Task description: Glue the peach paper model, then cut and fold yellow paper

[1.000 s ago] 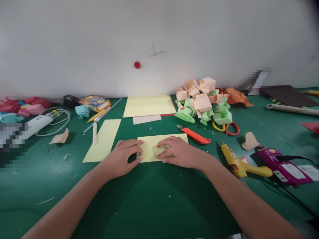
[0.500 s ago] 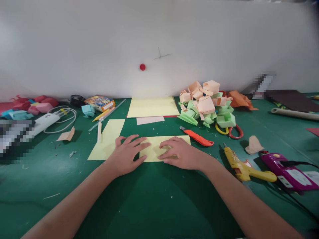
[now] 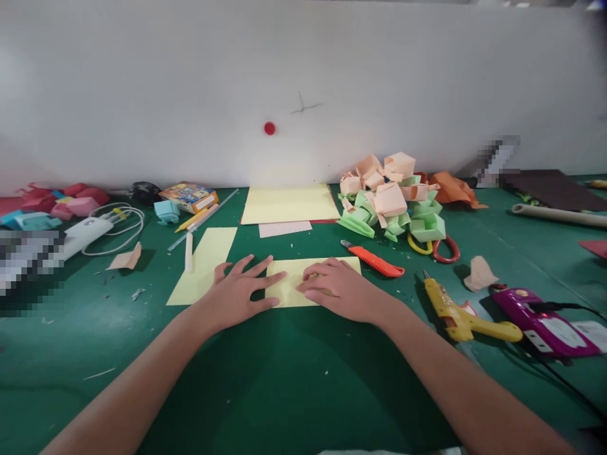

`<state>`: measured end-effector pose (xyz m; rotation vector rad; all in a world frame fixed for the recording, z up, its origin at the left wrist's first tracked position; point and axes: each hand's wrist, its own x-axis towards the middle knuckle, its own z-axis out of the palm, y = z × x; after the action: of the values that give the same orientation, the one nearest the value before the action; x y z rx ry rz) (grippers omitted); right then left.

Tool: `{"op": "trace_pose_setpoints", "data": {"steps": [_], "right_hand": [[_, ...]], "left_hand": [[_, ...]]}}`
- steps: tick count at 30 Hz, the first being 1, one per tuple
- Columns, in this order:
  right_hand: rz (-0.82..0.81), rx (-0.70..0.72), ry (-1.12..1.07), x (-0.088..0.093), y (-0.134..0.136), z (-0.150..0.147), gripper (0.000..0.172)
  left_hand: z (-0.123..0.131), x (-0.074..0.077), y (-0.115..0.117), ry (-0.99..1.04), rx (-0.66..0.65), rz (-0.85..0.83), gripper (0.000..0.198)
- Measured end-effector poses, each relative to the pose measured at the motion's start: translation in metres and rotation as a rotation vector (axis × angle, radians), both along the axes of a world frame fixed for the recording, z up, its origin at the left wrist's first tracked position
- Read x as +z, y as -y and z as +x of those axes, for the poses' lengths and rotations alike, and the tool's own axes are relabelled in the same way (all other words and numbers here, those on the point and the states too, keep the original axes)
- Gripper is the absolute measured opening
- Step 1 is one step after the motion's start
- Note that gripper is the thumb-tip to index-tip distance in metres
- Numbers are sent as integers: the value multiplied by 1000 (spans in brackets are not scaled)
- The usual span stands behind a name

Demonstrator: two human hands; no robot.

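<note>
A small pale yellow sheet of paper (image 3: 289,289) lies flat on the green table in front of me. My left hand (image 3: 239,291) is open, its fingers spread, with the fingertips on the sheet's left end. On the right part of the same sheet rests my right hand (image 3: 339,289), fingers bent and slightly apart, pressing down without grasping anything. A second yellow strip of paper (image 3: 208,265) lies left of my left hand, with a thin white stick (image 3: 188,253) on it. Beyond my right hand is an orange utility knife (image 3: 377,260).
Stacked yellow paper (image 3: 291,203) lies by the wall. Folded peach and green paper pieces (image 3: 391,199) are heaped at right, near scissors (image 3: 446,249). A yellow glue gun (image 3: 469,316) and purple power strip (image 3: 545,322) sit by my right forearm. A small box (image 3: 190,197) stands at back left.
My right hand's fingers have shifted slightly left along the sheet. My left hand's fingers are spread a little wider. The sheet stays in place.
</note>
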<state>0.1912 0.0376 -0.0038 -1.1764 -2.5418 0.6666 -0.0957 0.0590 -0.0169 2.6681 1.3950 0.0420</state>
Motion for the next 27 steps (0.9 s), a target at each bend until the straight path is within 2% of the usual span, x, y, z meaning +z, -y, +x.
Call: {"op": "trace_pose_setpoints", "data": {"steps": [4, 9, 14, 18, 22, 27], "right_hand": [[47, -106, 59, 0, 2, -11, 48], [157, -248, 188, -6, 6, -35, 58], [224, -266, 309, -8, -3, -61, 62], [193, -264, 403, -5, -12, -75, 62], [147, -278, 440, 2, -16, -71, 53], [86, -333, 491, 8, -17, -49, 52]], "left_hand": [[0, 7, -1, -33, 23, -135, 61], [0, 8, -2, -35, 27, -163, 63], [-1, 4, -1, -3, 17, -103, 60], [-1, 2, -1, -5, 18, -75, 51], [1, 6, 0, -13, -3, -77, 56], [4, 15, 3, -51, 23, -125, 58]]}}
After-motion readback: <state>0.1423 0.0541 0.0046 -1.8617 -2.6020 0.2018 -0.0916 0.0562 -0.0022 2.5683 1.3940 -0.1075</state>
